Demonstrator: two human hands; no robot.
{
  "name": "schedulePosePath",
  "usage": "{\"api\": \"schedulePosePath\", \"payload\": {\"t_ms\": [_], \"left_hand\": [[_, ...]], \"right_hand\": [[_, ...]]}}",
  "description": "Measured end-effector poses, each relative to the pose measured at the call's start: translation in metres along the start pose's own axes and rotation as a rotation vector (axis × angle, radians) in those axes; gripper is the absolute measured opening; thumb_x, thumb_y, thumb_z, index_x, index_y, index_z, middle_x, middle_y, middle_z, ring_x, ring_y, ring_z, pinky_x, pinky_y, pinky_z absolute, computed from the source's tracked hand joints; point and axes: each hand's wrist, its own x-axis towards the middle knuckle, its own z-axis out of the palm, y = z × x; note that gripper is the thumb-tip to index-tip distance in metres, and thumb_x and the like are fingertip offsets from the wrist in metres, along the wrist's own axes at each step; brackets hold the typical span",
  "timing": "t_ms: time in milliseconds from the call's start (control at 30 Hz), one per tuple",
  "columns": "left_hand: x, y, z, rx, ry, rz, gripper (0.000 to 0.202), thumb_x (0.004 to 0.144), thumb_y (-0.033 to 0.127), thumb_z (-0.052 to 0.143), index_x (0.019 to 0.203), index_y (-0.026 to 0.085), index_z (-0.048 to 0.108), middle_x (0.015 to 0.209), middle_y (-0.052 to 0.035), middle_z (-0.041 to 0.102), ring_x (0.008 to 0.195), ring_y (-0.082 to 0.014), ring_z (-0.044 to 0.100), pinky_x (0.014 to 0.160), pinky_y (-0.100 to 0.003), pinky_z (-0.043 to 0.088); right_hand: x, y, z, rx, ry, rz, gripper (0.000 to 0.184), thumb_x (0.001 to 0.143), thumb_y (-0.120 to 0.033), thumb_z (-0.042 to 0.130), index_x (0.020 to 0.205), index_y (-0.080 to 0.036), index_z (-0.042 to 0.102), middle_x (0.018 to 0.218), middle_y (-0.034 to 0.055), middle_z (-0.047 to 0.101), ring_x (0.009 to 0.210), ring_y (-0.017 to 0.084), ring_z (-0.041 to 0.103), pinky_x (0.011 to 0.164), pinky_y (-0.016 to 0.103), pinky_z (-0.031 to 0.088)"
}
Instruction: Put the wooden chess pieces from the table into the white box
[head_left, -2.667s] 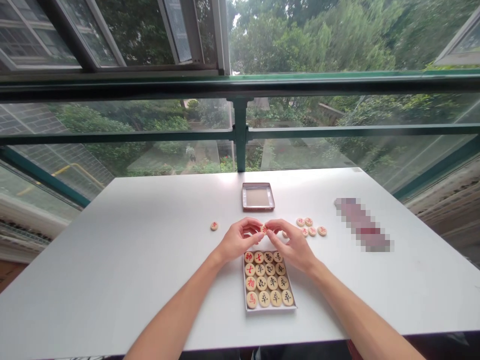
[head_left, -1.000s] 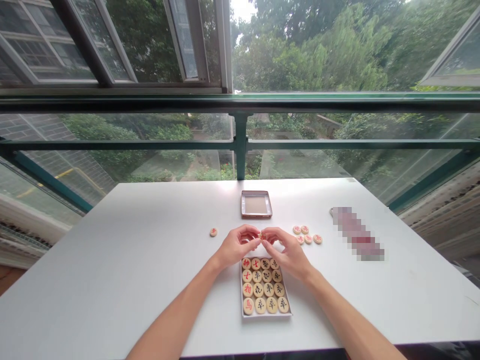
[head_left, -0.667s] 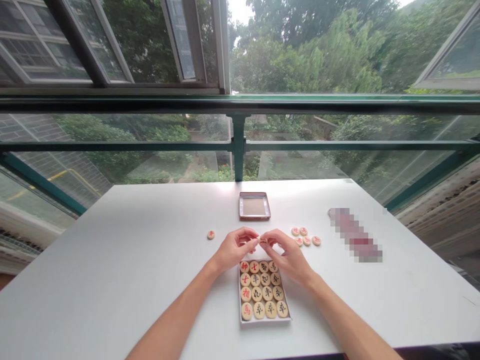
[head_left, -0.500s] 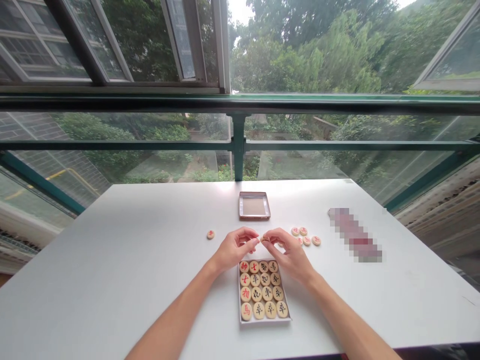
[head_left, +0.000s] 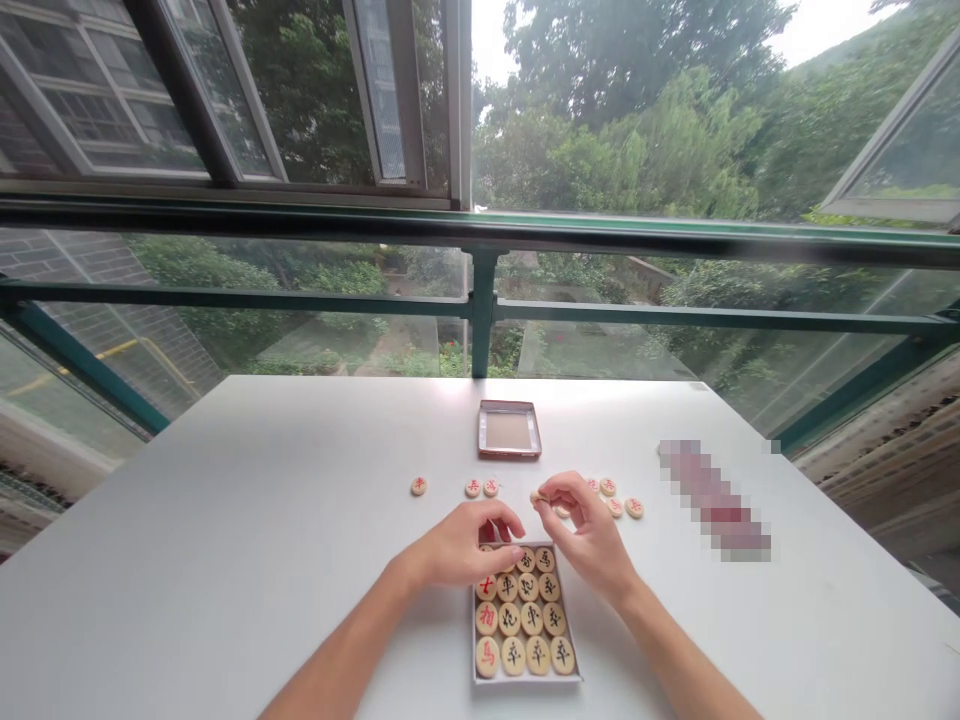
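My right hand (head_left: pixel 581 515) pinches a round wooden xiangqi piece (head_left: pixel 535 497) between thumb and fingertips, just beyond the box. My left hand (head_left: pixel 465 542) hovers over the far left corner of the shallow white box (head_left: pixel 526 682), thumb and fingers apart and nothing between them. Rows of xiangqi pieces fill the box, black characters mostly, with red ones such as the red horse piece (head_left: pixel 487 657) down the left column. The left hand partly hides the far row. Two red-marked pieces (head_left: pixel 472 488) lie side by side beyond the left hand.
A single red-marked piece (head_left: pixel 418 486) lies farther left. Several red-marked pieces (head_left: pixel 634 508) lie right of my right hand, some partly covered by it. The brown-edged box lid (head_left: pixel 509 456) sits farther back. A pixelated reddish object (head_left: pixel 716 495) lies on the white table (head_left: pixel 225 540) at right.
My left hand has drawn back toward me, off the fingertips of the right, and opened over the box. Two red-marked pieces behind it now show. The right hand keeps its piece.
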Motion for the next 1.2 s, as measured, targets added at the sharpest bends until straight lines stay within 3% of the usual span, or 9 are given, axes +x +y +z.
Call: {"api": "schedulePosePath", "payload": {"t_ms": [200,467,867,1200], "left_hand": [[-0.002,-0.001,-0.003,0.028,-0.021,-0.016,0.021,0.082,0.024,0.064,0.102,0.02,0.069,0.09,-0.0028,0.069,0.08,-0.0172,0.064,0.073,-0.027,0.052],[-0.001,0.001,-0.004,-0.024,-0.048,-0.012,0.021,0.083,0.02,0.061,0.102,0.02,0.07,0.096,-0.0039,0.071,0.086,-0.0183,0.066,0.077,-0.028,0.053],[-0.001,0.0,-0.005,-0.022,-0.086,-0.021,0.02,0.085,0.021,0.06,0.103,0.019,0.068,0.093,-0.0039,0.071,0.082,-0.0173,0.065,0.073,-0.027,0.053],[0.0,-0.002,-0.005,-0.01,-0.094,-0.022,0.018,0.087,0.022,0.059,0.102,0.018,0.068,0.094,-0.0038,0.07,0.084,-0.017,0.065,0.075,-0.027,0.054]], "right_hand": [[0.001,-0.009,-0.007,0.039,-0.129,0.06,0.011,0.092,-0.033,0.062,0.094,-0.023,0.058,0.09,0.0028,0.063,0.086,0.019,0.067,0.081,0.033,0.057],[0.001,-0.025,-0.017,-0.18,-0.348,0.072,0.005,0.088,-0.021,0.06,0.09,-0.023,0.064,0.083,0.0007,0.066,0.073,0.015,0.058,0.064,0.027,0.048],[0.0,-0.028,-0.021,-0.229,-0.465,0.096,0.005,0.087,-0.02,0.062,0.087,-0.023,0.066,0.078,-0.0011,0.066,0.073,0.015,0.058,0.063,0.027,0.045],[-0.003,-0.025,-0.019,-0.236,-0.488,0.134,0.01,0.082,-0.016,0.063,0.077,-0.021,0.057,0.073,-0.003,0.062,0.069,0.013,0.054,0.062,0.024,0.042]]}}
